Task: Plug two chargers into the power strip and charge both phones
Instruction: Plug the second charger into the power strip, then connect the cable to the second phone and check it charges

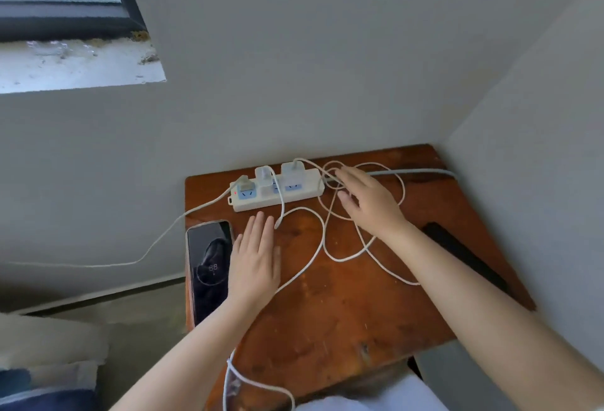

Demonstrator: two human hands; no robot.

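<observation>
A white power strip (304,193) lies at the back of the wooden table (343,306). Two white chargers (264,175) (293,172) are plugged into it, and a third plug (244,185) sits at its left end. White cables (330,247) loop loosely over the table. One phone (209,267) lies at the left edge, its screen lit and showing 88. A second phone (464,257) lies dark near the right wall. My left hand (256,260) rests flat beside the lit phone, fingers apart. My right hand (366,201) hovers spread over the cable loops, right of the strip.
Grey walls close in behind and to the right of the table. The strip's grey cord (411,172) runs right along the back wall. A white cable (130,257) trails off the table to the left. A window sill (75,64) is at upper left.
</observation>
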